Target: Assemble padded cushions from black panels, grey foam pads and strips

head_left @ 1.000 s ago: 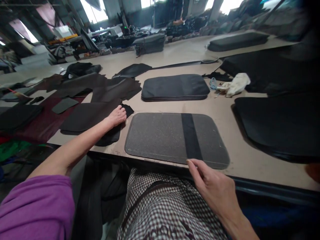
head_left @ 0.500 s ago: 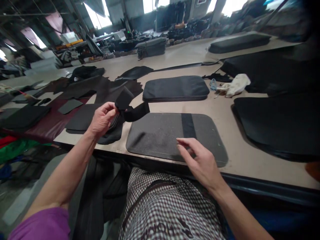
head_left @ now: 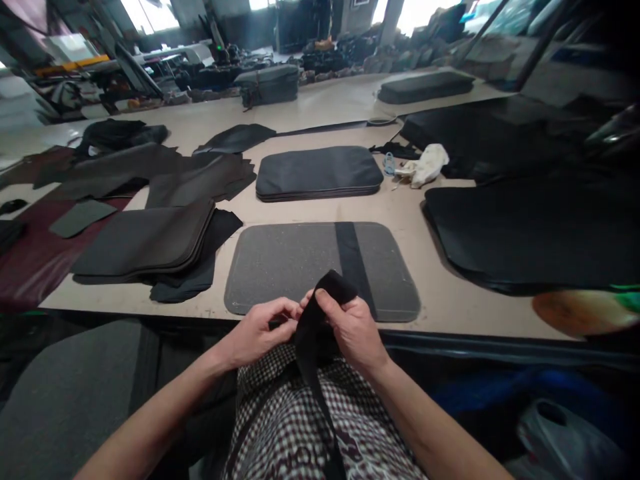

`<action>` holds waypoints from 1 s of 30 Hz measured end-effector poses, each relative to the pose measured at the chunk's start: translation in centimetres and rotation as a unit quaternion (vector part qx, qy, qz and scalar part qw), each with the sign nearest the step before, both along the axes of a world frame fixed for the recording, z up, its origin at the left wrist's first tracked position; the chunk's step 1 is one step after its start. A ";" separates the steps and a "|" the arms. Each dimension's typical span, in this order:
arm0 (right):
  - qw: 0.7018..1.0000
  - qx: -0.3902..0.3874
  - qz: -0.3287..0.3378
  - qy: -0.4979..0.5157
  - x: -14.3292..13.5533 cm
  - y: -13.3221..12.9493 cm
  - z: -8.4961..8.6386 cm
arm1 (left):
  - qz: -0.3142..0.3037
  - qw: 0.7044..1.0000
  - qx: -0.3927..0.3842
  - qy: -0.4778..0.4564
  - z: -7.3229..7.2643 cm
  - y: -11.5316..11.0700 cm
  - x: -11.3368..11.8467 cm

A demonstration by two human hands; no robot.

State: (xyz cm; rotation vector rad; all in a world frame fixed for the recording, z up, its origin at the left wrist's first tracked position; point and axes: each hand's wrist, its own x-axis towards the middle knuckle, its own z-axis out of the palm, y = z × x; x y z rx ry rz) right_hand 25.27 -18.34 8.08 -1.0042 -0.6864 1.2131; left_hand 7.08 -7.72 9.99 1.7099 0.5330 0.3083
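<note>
A black strip of material [head_left: 310, 327] hangs in front of my checked apron, its upper end folded between my hands. My right hand [head_left: 360, 333] pinches it with the thumb on top. Close on its other side, my left hand [head_left: 263, 330] has its fingertips pressed together at the strip's edge. Just beyond both hands lies a grey rounded panel [head_left: 280, 260] flat on the table, with another black strip [head_left: 355, 257] laid across its right part. The lower end of the held strip drops down over the apron.
Behind the panel sits a stack of dark rounded pieces [head_left: 320, 172]. Dark panels are piled at left [head_left: 145, 240] and a large black stack [head_left: 530, 233] is at right. A whitish cloth [head_left: 427, 165] lies near small blue scissor-like handles [head_left: 389, 163]. The table's front edge [head_left: 475, 343] runs before me.
My left hand has brought the black strip from the left to the middle, over the apron. My right hand has come in and grips it too. The view has turned rightward.
</note>
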 end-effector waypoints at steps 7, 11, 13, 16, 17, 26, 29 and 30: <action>0.973 -0.048 0.127 -0.187 0.2 2.2 0.6 | 0.043 0.988 -0.131 0.076 3.0 3.9 0.0; 0.974 -0.051 0.132 -0.178 -0.9 3.4 0.1 | 0.047 0.987 -0.106 0.107 3.1 6.1 0.9; 0.978 -0.049 0.104 -0.173 -1.3 3.7 -0.4 | 0.079 0.989 -0.066 0.102 2.5 8.5 1.5; 0.968 -0.054 0.035 -0.244 -1.6 3.9 -1.2 | 0.132 0.985 0.043 0.105 0.8 13.4 2.4; 0.959 -0.053 0.014 -0.277 -1.7 4.0 -1.4 | 0.144 0.979 0.093 0.107 0.1 15.2 2.8; 0.953 -0.065 0.045 -0.292 -1.9 6.3 -1.9 | 0.120 0.894 0.416 0.117 -4.5 24.2 7.2; 0.955 -0.068 0.048 -0.286 -1.8 6.9 -2.0 | 0.111 0.879 0.441 0.145 -5.2 24.9 7.9; 0.955 -0.069 0.048 -0.286 -1.7 7.0 -2.0 | 0.107 0.875 0.447 0.151 -5.5 25.1 8.0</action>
